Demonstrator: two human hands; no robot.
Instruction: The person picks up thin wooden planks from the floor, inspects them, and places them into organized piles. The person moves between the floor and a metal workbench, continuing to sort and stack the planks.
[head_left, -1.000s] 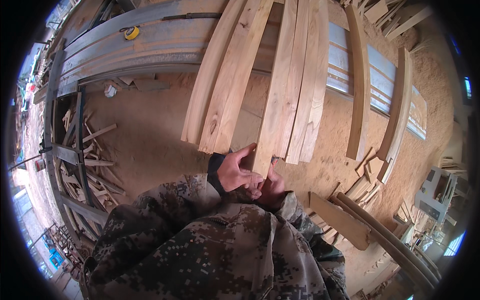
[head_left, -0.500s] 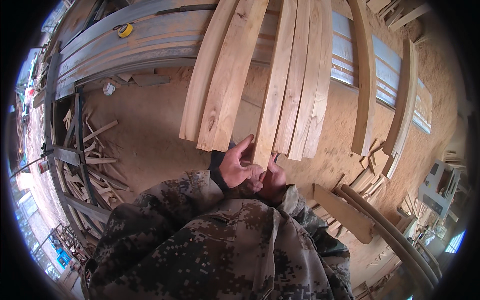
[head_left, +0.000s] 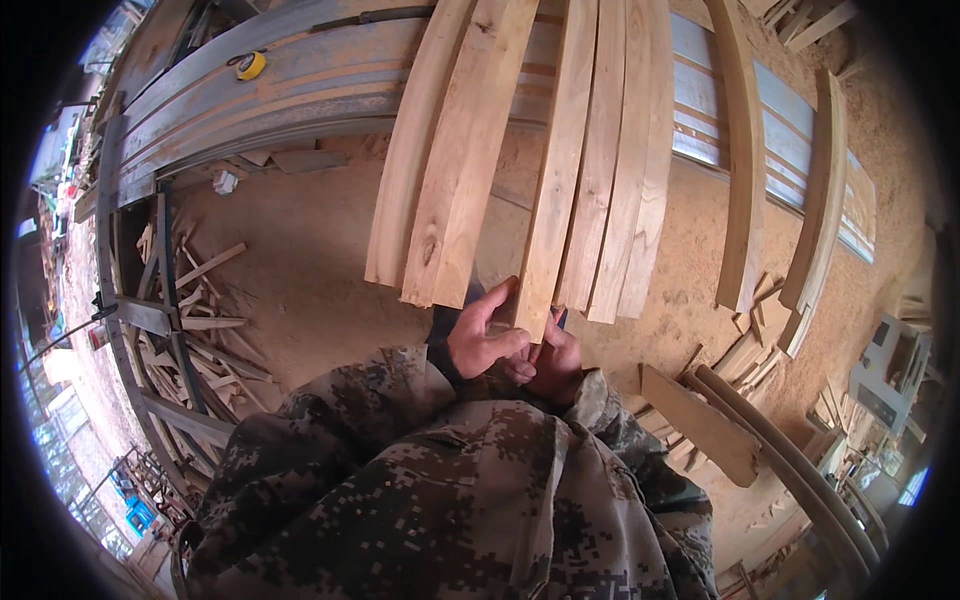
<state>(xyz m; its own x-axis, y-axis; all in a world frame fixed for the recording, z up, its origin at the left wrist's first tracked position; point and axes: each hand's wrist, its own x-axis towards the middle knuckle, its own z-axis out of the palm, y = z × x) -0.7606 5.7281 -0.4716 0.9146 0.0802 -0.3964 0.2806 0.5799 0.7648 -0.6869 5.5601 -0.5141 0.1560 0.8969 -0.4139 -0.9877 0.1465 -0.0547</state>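
Observation:
A long pale wooden strip (head_left: 562, 170) runs away from me, its near end between my hands. My left hand (head_left: 484, 335) grips that end, thumb on the near face and index finger along the left edge. Close against the strip's right side is my right hand (head_left: 556, 362), its fingers curled in; a thin reddish thing shows there, too small to name. To the right, several similar strips (head_left: 612, 200) lie side by side. On the left, beyond a gap, are more wooden boards (head_left: 465, 170), one with a knot near its end.
The wood rests across a grey metal bench (head_left: 330, 75) carrying a yellow tape measure (head_left: 250, 66). Two more timbers (head_left: 741, 200) cross it at right. Offcuts (head_left: 205, 330) are heaped by a metal frame (head_left: 160, 318) at left. A plank (head_left: 700, 425) and round poles (head_left: 790, 465) stand at lower right.
The view has shifted slightly, so most things sit a little further right. My left hand keeps its hold on the strip's end; my right hand's fingers have moved slightly beside it.

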